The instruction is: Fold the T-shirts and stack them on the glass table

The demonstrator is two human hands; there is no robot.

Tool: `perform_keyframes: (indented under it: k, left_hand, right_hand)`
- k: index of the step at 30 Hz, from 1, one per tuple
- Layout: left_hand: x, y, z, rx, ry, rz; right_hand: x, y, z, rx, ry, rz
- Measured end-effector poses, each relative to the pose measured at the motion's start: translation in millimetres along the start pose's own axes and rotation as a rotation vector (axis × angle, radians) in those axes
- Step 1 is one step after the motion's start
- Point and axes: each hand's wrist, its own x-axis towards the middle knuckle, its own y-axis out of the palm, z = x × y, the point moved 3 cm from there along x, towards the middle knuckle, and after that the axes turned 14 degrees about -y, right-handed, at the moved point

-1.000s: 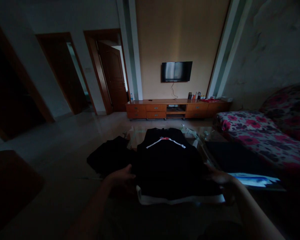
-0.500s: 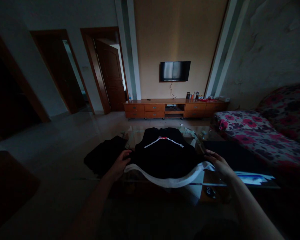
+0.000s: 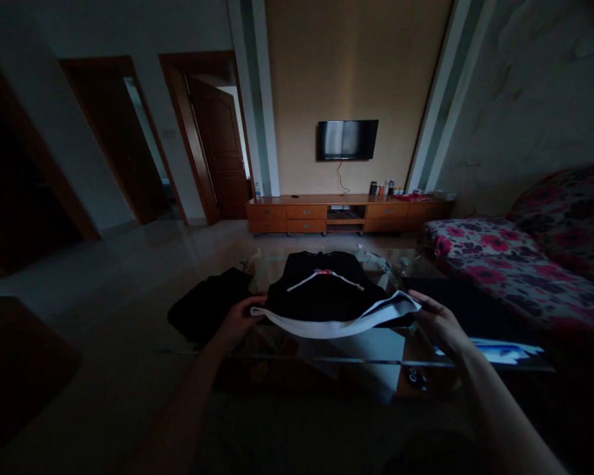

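Note:
A black shirt [image 3: 321, 297] with a white hem and a red-and-white print lies on a glass coffee table [image 3: 297, 359]. My left hand [image 3: 240, 320] grips the left end of its hem, and my right hand [image 3: 435, 320] grips the right end. Between the two hands the white hem sags in a curve, lifted off the glass, its near edge partly turned up. Dim light hides where exactly my fingertips press on the cloth.
Dark folded cloth [image 3: 208, 303] sits at the table's left. On the right are a dark flat sheet [image 3: 475, 303] and a blue-white packet [image 3: 505, 351]. A floral sofa [image 3: 515, 264] stands to the right; a wooden TV cabinet [image 3: 307, 214] is at the back.
Both hands have raised the hem and moved it away from me, toward the collar. More of the table's near edge and the pale sheet below it now shows.

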Motion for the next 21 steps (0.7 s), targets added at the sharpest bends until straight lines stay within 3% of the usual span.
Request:
perform_keyframes:
  k: [6,10,13,18,21]
  left_hand:
    - [7,-15.7,5,0.108,0.000,-0.116]
    - [4,-32.7,-3,0.008,0.033,-0.183]
    - [-2,-37.6,-15,-0.158,0.059,-0.106]
    - [-14,-36.5,-30,-0.249,0.013,0.131]
    - [-21,-40.6,-32,-0.212,0.016,0.244]
  right_hand:
    - [-8,0,19,-0.030,0.060,-0.010]
    - [-8,-13,31,0.007,0.067,-0.005]
    - [-8,-20,36,0.015,0.071,0.025]
    - [-8,-32,48,-0.035,-0.016,-0.139]
    - [-12,-37,56,-0.123,-0.035,-0.043]
